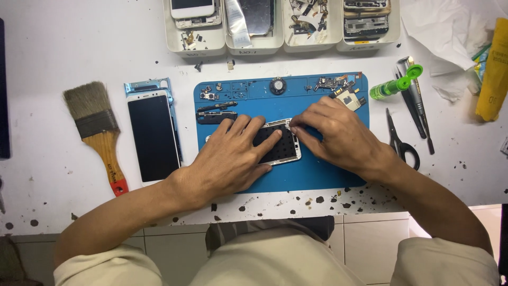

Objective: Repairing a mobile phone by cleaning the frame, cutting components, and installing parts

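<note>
Fingers of both hands rest on an opened white-framed phone body with a dark inner face (278,143), which lies on a blue rectangular work mat (317,175).

Under the mat is a white tabletop (47,63) speckled with dark spots, with pale floor tiles below its near edge. The left hand (230,156) lies flat, fingers spread and extended across the phone's dark face, pressing rather than gripping. The right hand (338,132) is curled, its fingertips (294,123) pinched together at the phone's far right corner; whether they hold a small part I cannot tell. The phone's long axis runs left to right, tilted slightly. Nearby lie a wooden-handled flat paintbrush (98,130), a white-edged smartphone with a black screen (153,135), black-handled scissors (399,140) and a green-capped bottle (394,85).
</note>
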